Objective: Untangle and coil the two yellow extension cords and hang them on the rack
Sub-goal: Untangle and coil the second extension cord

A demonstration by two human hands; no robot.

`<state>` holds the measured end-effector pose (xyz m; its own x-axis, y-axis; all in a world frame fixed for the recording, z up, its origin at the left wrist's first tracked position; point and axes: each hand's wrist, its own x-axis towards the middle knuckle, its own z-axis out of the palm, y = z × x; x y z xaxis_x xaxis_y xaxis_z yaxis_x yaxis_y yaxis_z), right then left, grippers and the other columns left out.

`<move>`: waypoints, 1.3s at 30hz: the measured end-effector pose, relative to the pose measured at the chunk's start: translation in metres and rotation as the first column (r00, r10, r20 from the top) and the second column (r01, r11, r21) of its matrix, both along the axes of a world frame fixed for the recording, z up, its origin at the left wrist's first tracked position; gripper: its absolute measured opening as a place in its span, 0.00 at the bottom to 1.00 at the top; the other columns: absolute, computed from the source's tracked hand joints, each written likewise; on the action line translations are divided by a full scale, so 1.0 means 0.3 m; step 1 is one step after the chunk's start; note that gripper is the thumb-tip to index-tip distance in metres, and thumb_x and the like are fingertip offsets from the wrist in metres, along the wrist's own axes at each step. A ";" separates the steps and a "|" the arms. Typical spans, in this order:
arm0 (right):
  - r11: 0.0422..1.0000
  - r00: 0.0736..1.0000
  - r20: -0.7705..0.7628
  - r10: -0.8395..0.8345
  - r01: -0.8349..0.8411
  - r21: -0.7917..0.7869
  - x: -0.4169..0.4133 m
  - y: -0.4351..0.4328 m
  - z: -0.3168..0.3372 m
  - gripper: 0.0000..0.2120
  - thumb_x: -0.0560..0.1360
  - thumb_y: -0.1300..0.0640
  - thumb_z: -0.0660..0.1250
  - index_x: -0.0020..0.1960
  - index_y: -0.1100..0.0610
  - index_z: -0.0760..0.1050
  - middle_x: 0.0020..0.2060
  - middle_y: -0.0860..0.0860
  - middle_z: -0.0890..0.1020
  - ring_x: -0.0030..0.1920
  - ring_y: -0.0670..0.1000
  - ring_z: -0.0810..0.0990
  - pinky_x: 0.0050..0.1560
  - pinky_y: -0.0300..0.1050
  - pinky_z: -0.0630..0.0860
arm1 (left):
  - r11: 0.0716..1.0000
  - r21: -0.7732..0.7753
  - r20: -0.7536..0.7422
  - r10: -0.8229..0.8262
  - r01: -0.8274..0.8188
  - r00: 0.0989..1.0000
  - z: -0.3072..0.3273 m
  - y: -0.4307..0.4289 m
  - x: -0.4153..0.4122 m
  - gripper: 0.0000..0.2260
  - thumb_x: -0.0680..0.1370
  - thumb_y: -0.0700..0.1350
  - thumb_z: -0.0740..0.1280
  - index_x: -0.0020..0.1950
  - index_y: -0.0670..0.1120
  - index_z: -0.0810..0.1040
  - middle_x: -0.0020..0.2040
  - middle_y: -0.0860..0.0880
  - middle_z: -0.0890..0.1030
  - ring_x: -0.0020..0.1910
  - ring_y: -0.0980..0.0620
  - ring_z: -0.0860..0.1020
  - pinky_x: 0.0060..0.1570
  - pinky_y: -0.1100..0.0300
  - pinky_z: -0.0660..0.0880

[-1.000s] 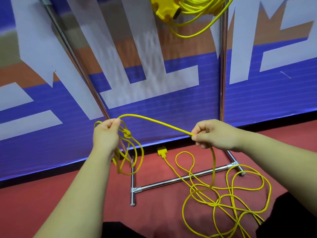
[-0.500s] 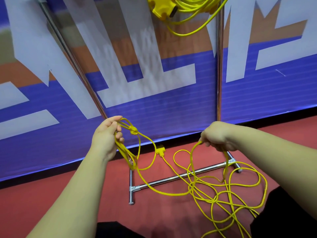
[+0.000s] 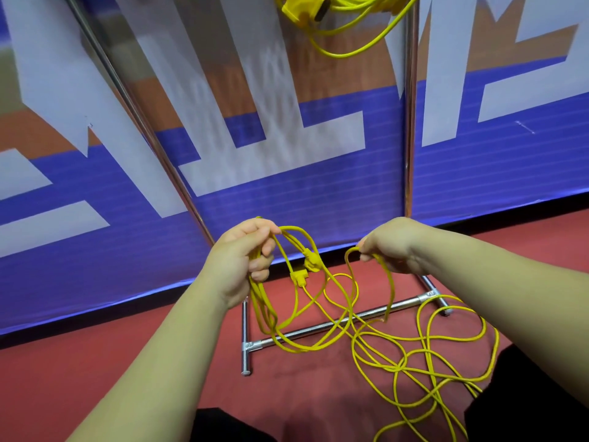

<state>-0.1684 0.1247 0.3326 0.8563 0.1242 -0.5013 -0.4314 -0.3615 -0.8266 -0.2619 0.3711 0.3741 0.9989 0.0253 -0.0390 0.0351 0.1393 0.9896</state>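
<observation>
Head view: a person's left grip [image 3: 242,260] curls round several gathered loops of a thin, round yellow extension cord [image 3: 258,298]. The loops hang in long, narrow ovals below the fist. The right grip [image 3: 393,247] pinches a single strand of the same cord between thumb and fingertips. That strand kinks sharply at the pinch and drops away toward the floor. Between the two grips shows a rounded, moulded plug [image 3: 310,260], with a squarer, flatter connector [image 3: 299,277] just beneath it, both yellow. Whether the connector hangs or lies on the ground cannot be told.

The rest of the cord sprawls in uneven, overlapping rings [image 3: 402,366] on the matte red floor [image 3: 95,378]. It crosses the low bar of the rack [image 3: 318,330], a frame of polished chrome tube with clamp joints at its feet. At the top edge, a second yellow cord [image 3: 360,3] hangs bundled beside the rack's right upright. A blocky plastic socket end [image 3: 301,9] juts from it, and one slack loop droops below.

Behind the rack stands a glossy, finely ribbed banner [image 3: 287,202] in blue and orange with large angular white letter shapes.
</observation>
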 end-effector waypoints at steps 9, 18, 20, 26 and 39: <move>0.984 0.998 0.002 0.060 -0.059 0.168 -0.011 0.013 0.035 0.06 0.74 0.57 0.73 0.50 0.57 0.84 0.38 0.51 0.86 0.29 0.43 0.79 0.31 0.36 0.75 | 0.985 0.161 -0.052 -0.058 0.066 0.997 -0.043 -0.073 0.002 0.06 0.70 0.39 0.64 0.45 0.45 0.76 0.33 0.47 0.69 0.25 0.53 0.61 0.26 0.64 0.58; 0.965 1.000 0.009 0.016 -0.018 0.261 -0.036 0.026 0.083 0.09 0.73 0.58 0.74 0.53 0.59 0.83 0.45 0.53 0.85 0.38 0.47 0.84 0.37 0.39 0.80 | 0.854 0.520 0.029 -0.043 0.022 0.999 -0.057 -0.155 -0.013 0.15 0.71 0.41 0.77 0.54 0.50 0.78 0.34 0.49 0.73 0.28 0.53 0.67 0.29 0.62 0.67; 0.953 1.000 -0.011 -0.003 0.006 0.304 -0.041 0.028 0.094 0.09 0.74 0.58 0.74 0.53 0.59 0.83 0.45 0.53 0.85 0.36 0.46 0.84 0.33 0.38 0.79 | 0.812 0.583 0.089 -0.048 -0.013 0.995 -0.063 -0.168 -0.016 0.19 0.71 0.42 0.79 0.56 0.52 0.76 0.34 0.50 0.75 0.30 0.53 0.70 0.35 0.61 0.70; 0.865 0.998 -0.052 -0.046 0.066 0.497 -0.064 0.044 0.130 0.02 0.75 0.63 0.73 0.45 0.61 0.81 0.42 0.55 0.84 0.38 0.49 0.86 0.33 0.38 0.80 | 0.796 0.602 0.146 -0.022 -0.071 0.989 -0.082 -0.204 -0.023 0.29 0.67 0.46 0.83 0.62 0.57 0.73 0.36 0.52 0.79 0.36 0.56 0.77 0.44 0.60 0.75; 0.948 0.834 0.507 0.216 -0.304 0.097 -0.052 -0.019 0.156 0.35 0.66 0.53 0.81 0.68 0.47 0.68 0.67 0.46 0.74 0.66 0.47 0.74 0.54 0.43 0.75 | 0.915 0.395 0.057 -0.112 0.081 0.992 0.015 -0.136 -0.010 0.22 0.75 0.33 0.61 0.64 0.53 0.69 0.30 0.48 0.70 0.29 0.47 0.69 0.36 0.52 0.75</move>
